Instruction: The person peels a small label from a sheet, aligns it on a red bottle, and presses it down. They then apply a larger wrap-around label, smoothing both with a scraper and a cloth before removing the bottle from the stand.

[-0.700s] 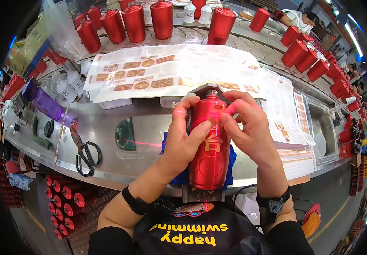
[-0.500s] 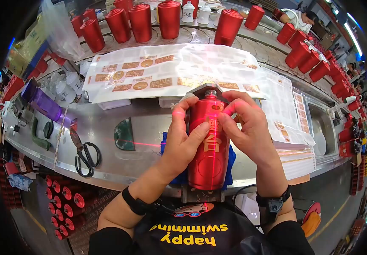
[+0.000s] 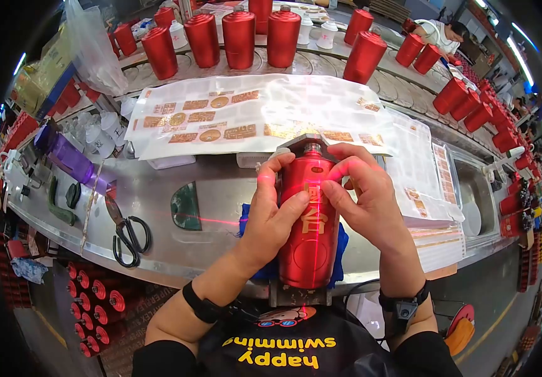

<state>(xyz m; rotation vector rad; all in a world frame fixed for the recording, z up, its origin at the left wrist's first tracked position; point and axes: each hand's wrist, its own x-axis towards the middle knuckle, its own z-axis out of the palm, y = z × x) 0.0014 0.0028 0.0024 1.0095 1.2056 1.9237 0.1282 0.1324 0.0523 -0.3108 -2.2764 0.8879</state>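
Observation:
A red bottle (image 3: 304, 254) with gold lettering lies on a metal holder (image 3: 307, 139) in front of me, its neck pointing away. My left hand (image 3: 275, 210) wraps its left side, thumb pressed on the front beside the lettering. On the upper right side rests my right hand (image 3: 362, 195), with thumb and index finger bent together at the lettering's edge. Whether anything thin is pinched there is hidden. A red laser line runs down the bottle and another crosses it. Blue cloth (image 3: 339, 251) shows beneath the bottle.
Behind the bottle lies a sheet of gold decals (image 3: 189, 135); more sheets (image 3: 434, 239) are stacked right, beside a sink (image 3: 475, 188). Scissors (image 3: 126, 232), a green scraper (image 3: 185, 206) and a purple bottle (image 3: 70, 157) lie left. Red bottles (image 3: 239, 41) stand on a conveyor. A co-worker (image 3: 440, 34) sits beyond.
The red bottles on the conveyor have shifted to the right. My right thumb and fingers have moved slightly on the bottle, and more of the lettering faces up. My left hand keeps its hold.

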